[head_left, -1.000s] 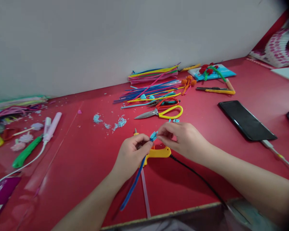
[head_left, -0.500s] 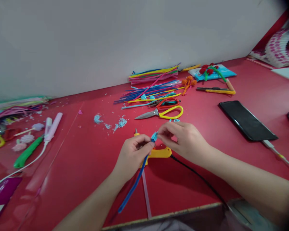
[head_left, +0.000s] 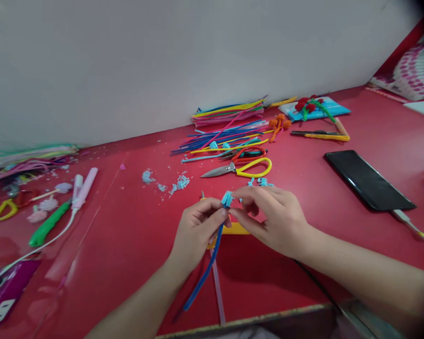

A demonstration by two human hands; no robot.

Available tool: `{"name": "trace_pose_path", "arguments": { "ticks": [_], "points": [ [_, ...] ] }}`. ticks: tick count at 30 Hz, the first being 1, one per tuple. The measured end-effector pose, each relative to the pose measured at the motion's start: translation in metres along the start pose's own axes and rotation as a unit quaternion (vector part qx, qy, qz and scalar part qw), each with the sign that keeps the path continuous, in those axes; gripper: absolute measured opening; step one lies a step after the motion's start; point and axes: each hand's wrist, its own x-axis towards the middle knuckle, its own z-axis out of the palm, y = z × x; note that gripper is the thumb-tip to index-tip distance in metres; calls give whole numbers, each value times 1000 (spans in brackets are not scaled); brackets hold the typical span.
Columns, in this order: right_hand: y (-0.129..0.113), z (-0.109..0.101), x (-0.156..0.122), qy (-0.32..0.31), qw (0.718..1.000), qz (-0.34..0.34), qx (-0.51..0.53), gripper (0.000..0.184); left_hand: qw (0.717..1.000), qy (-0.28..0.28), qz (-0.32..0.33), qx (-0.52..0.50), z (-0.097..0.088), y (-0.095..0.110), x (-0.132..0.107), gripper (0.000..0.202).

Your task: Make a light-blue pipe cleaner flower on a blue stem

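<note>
A dark blue pipe cleaner (head_left: 211, 263) hangs down from my left hand (head_left: 199, 223), whose thumb and fingers pinch it near its top. Short light blue pieces (head_left: 227, 198) are bunched at that upper end, just above the pinch. My right hand (head_left: 273, 216) is beside this bunch, its thumb and index finger apart; whether they touch it I cannot tell. Beneath both hands lies a yellow glue gun (head_left: 236, 229), partly hidden, with a clear glue stick (head_left: 218, 287) sticking out toward me. More cut light blue pieces (head_left: 263, 181) rest beyond my right hand.
Yellow-and-red-handled scissors (head_left: 219, 170) lie ahead, with pipe cleaner bundles (head_left: 229, 113) behind them. Light blue fluff (head_left: 180, 182) is scattered left of the scissors. A plugged-in phone (head_left: 369, 181) is at right. A pink device (head_left: 85, 188) and green-handled tool (head_left: 49, 225) lie at left.
The right thumb and index finger have parted from their pinch at the light blue pieces. The bunch now stands more upright in my left hand. The whole view has shifted slightly.
</note>
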Motion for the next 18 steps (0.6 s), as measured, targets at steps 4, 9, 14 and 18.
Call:
{"name": "trace_pose_path", "arguments": {
  "ticks": [4,9,14,18],
  "points": [
    [-2,0,0,2,1000,0,-8,16,1000,-3,0,-6,0,-2,0,11],
    [-3,1,0,-8,1000,15,-13,13,1000,-9,-1,-5,-1,-2,-1,12],
    [-3,2,-1,-1,1000,21,-12,11,1000,-10,4,-7,0,-3,-1,10],
    [-4,3,0,1,1000,23,-5,11,1000,-7,10,-7,1,-3,-2,10]
  ]
}}
